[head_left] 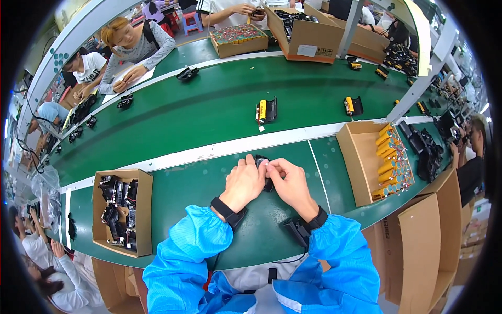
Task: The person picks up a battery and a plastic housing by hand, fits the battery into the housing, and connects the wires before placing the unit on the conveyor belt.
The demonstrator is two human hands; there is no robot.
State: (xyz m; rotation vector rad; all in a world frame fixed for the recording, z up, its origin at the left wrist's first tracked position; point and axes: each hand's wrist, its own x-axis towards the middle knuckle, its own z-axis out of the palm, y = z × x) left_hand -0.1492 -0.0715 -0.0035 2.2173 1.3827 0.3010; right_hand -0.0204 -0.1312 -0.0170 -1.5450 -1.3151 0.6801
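Note:
At the middle of the green bench, a black plastic housing (268, 184) is mostly covered by my hands. My left hand (244, 180) is closed around its left side, the back of the hand facing up. From the right, my right hand (291, 183) pinches with thumb and forefinger at the housing's upper end. A small pale bit shows at those fingertips, too small to name. Beside my right wrist lies another black part (295, 231) on the bench. Both wrists wear black bands below blue sleeves.
A cardboard box (148, 214) of black assemblies stands left; another box (355, 172) holds yellow battery cells at right. Beyond the white rail (209, 153), a green conveyor (209, 112) carries black housings with yellow cells (263, 111). Other people sit across and on both sides.

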